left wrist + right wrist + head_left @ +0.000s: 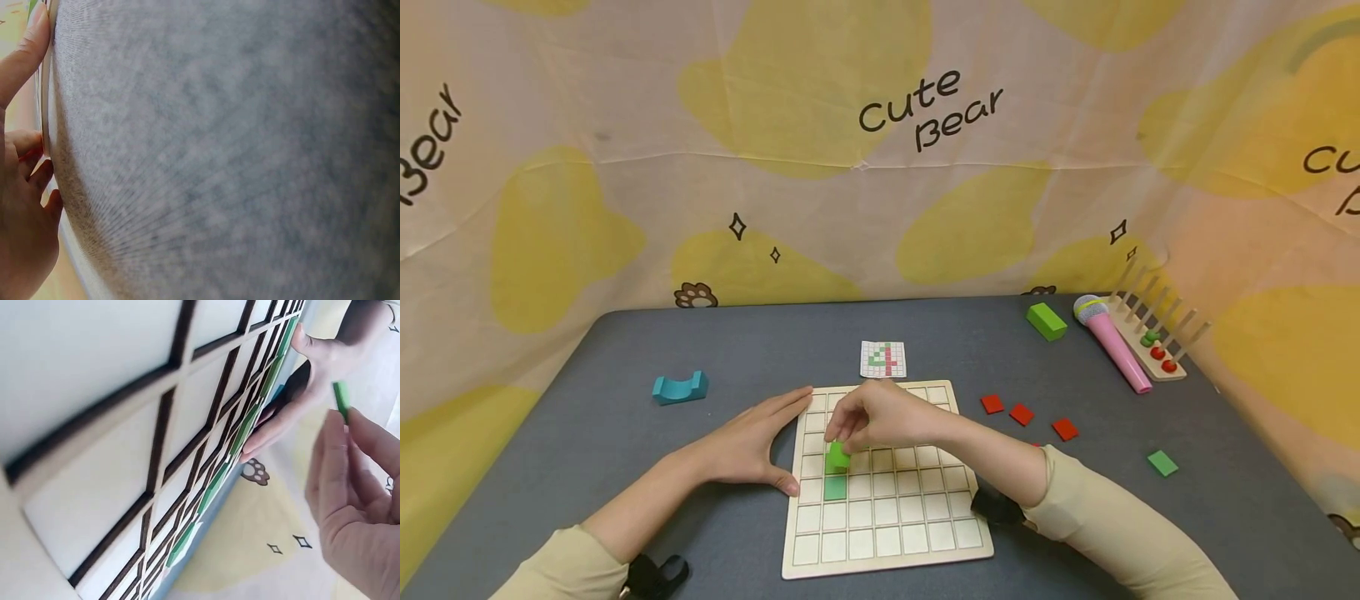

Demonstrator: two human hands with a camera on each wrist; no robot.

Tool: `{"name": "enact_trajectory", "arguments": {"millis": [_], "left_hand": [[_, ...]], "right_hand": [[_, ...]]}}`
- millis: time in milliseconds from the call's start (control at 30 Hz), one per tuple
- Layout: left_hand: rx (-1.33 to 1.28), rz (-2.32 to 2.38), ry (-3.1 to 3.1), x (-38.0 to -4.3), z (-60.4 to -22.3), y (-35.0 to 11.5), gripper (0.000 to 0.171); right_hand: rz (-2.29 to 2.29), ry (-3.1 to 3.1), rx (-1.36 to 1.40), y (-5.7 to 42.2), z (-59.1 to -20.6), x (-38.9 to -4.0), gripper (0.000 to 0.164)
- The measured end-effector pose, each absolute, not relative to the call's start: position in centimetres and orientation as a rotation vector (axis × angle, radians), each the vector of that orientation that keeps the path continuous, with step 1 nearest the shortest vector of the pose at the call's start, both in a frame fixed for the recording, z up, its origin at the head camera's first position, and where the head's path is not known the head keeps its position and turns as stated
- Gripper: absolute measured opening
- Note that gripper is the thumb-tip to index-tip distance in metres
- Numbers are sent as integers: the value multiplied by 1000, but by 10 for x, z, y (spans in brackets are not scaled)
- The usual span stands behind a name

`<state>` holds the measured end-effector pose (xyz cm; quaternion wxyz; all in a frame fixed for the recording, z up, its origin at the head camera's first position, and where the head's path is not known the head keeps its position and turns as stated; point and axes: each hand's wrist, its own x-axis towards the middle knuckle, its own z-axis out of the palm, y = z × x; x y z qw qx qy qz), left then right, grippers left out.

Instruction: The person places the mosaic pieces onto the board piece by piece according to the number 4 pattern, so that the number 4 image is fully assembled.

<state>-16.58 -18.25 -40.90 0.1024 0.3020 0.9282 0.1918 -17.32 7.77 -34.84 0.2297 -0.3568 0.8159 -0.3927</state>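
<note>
My right hand [887,415] pinches a small green square tile [340,400] between thumb and fingers, over the left part of a pale grid board [887,542]. In the head view the held tile overlaps another green tile on the board. A green tile [835,488] lies in a cell just below. Several green tiles [214,486] sit along the grid in the right wrist view; my right hand covers part of that area in the head view. My left hand [745,440] rests at the board's left edge, thumb and fingers spread and touching its side.
A small patterned card [883,359] lies behind the board. Rightward are red tiles [1021,414], a green tile [1162,463], a green block [1047,322], a pink toy microphone [1116,350] and a peg stand with beads [1172,374]. A teal curved block [680,389] stands left.
</note>
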Motion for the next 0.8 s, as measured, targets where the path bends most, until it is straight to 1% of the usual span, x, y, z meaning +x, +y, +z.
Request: {"name": "enact_trajectory", "arguments": {"millis": [133, 300, 800], "left_hand": [[884, 566, 2736, -165, -408, -182, 126], [888, 560, 2738, -165, -408, -182, 127], [895, 566, 2738, -164, -408, -182, 126]], "right_hand": [[-955, 2272, -926, 79, -351, -173, 16], [-839, 2272, -898, 79, -356, -172, 20], [-788, 2288, -939, 76, -360, -166, 15]]}}
